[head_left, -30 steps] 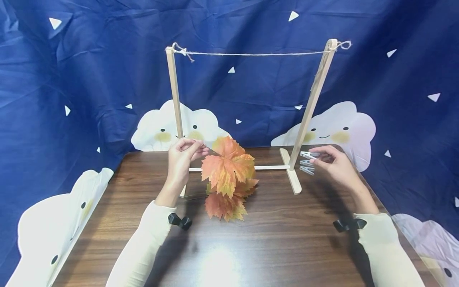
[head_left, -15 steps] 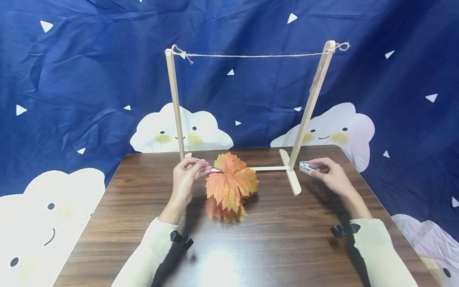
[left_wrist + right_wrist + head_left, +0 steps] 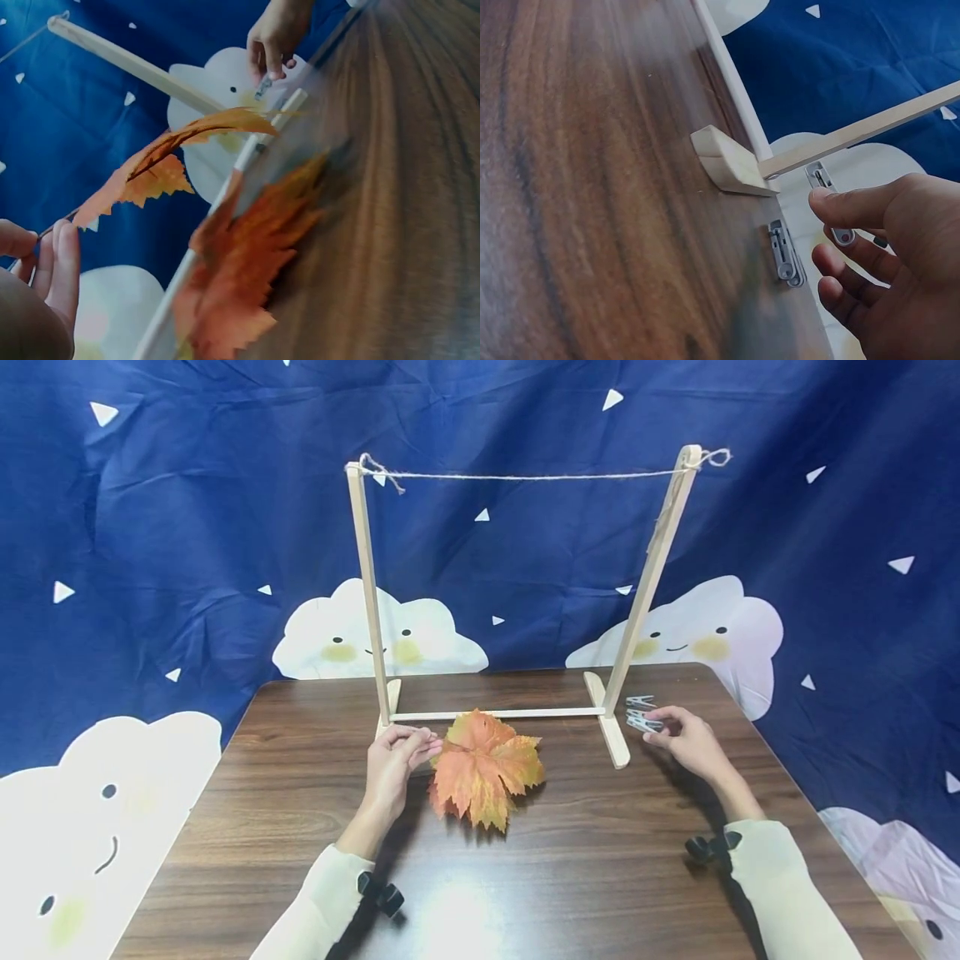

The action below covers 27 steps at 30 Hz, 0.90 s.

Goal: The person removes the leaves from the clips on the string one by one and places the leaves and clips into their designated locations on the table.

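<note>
By its thin stem, my left hand (image 3: 397,764) pinches an orange-yellow artificial maple leaf (image 3: 486,768). In the left wrist view this leaf (image 3: 139,169) tilts above a second orange leaf (image 3: 240,274), which the head view shows mostly covered. At the right, my right hand (image 3: 688,742) pinches a small grey clothespin (image 3: 843,236) between thumb and fingers, partly hidden by the thumb. More grey clothespins (image 3: 784,255) lie on the table just beside that hand, close to the foot of the wooden stand.
A wooden stand (image 3: 652,568) rises at the back of the brown table (image 3: 570,860), with a string (image 3: 525,477) tied between its two posts. Its low crossbar (image 3: 555,713) runs behind the leaves. A blue curtain (image 3: 525,410) with clouds hangs behind.
My left hand has lowered the held leaf toward the table, over the second leaf. My right hand has moved down slightly beside the clothespins.
</note>
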### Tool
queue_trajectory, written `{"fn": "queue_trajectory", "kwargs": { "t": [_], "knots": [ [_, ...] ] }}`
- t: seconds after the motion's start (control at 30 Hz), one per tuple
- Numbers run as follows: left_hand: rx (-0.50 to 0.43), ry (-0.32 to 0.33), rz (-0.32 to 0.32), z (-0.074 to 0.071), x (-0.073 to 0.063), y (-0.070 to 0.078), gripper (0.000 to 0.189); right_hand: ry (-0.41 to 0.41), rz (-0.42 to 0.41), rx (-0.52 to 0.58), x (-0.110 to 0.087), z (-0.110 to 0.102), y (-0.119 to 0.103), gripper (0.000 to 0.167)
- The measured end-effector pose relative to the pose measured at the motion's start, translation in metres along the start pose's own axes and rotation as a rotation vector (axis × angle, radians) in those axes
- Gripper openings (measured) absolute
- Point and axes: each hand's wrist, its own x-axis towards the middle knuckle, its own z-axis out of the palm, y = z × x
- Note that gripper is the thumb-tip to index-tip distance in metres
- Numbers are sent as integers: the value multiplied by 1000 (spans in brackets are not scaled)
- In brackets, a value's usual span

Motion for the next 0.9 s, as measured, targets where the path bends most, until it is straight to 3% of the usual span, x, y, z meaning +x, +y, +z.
{"fn": "queue_trajectory", "kwargs": {
  "t": [0.27, 0.53, 0.73, 0.9],
  "knots": [
    [-36, 41, -48, -15, -3, -18, 15, -27, 17, -5, 0, 5, 4, 40],
    [-8, 75, -112, -30, -7, -37, 14, -18, 2, -36, 0, 11, 7, 37],
    [74, 58, -157, -43, -9, -44, 12, -34, 18, -13, 1, 12, 7, 38],
    [248, 54, -183, -51, -9, -43, 3, -31, 22, -5, 0, 14, 6, 38]
  ]
}}
